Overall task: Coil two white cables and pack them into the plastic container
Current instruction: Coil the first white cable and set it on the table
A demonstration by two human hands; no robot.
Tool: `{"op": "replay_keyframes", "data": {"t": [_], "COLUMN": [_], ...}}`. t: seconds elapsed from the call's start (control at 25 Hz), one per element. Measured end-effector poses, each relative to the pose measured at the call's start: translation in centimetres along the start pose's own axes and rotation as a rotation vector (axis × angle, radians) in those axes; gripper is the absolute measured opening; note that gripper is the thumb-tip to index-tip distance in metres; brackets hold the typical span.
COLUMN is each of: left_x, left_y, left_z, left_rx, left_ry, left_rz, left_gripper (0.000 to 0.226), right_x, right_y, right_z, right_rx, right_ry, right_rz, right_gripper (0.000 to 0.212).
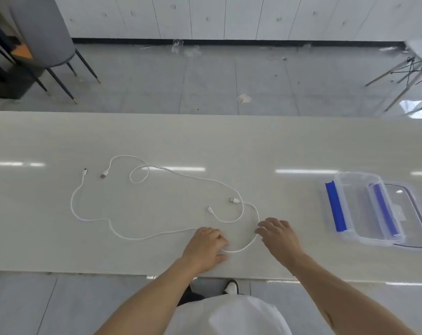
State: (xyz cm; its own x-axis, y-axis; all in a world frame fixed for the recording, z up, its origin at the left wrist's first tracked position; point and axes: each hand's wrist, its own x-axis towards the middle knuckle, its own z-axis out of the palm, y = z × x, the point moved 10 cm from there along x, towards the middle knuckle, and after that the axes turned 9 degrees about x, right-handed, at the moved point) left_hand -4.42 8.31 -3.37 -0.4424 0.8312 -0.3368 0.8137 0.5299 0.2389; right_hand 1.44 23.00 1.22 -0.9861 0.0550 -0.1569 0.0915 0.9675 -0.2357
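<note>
Two white cables lie loose and overlapping on the pale table (229, 141). The longer cable (137, 237) runs from a small plug at the left, round the front, to a USB plug near the middle. The other cable (193, 176) loops further back. My left hand (206, 247) is closed on the longer cable's near bend, pinching it against the table. My right hand (277, 234) rests with its fingers apart, fingertips touching the same bend from the right. The clear plastic container (357, 176) with blue latches stands open at the right.
The container's clear lid (409, 213) lies partly under it, near the right edge. Beyond the table's far edge stand a grey chair (43, 32) at the back left and a white chair (420, 52) at the back right. Scraps lie on the floor.
</note>
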Motion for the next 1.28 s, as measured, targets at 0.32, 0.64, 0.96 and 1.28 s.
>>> {"op": "replay_keyframes", "data": {"t": [0.32, 0.64, 0.96, 1.28], "left_x": [0.1, -2.3, -2.7, -4.7], "left_y": [1.1, -2.6, -6.3, -11.5], "left_z": [-0.5, -5.5, -10.9, -11.3], "left_rx": [0.033, -0.521, -0.943, -1.378], "left_ry": [0.078, 0.185, 0.291, 0.497], "left_rz": [0.010, -0.142, -0.269, -0.538], "left_gripper": [0.024, 0.011, 0.019, 0.022], "right_x": [-0.1, -1.2, -1.3, 0.3], "right_y": [0.3, 1.2, 1.9, 3.1], "right_z": [-0.2, -1.4, -2.6, -3.0], "right_rx": [-0.002, 0.193, 0.398, 0.962], "right_ry": [0.060, 0.196, 0.255, 0.171], "right_rz": [0.013, 0.096, 0.263, 0.443], "right_gripper": [0.046, 0.027, 0.001, 0.018]}}
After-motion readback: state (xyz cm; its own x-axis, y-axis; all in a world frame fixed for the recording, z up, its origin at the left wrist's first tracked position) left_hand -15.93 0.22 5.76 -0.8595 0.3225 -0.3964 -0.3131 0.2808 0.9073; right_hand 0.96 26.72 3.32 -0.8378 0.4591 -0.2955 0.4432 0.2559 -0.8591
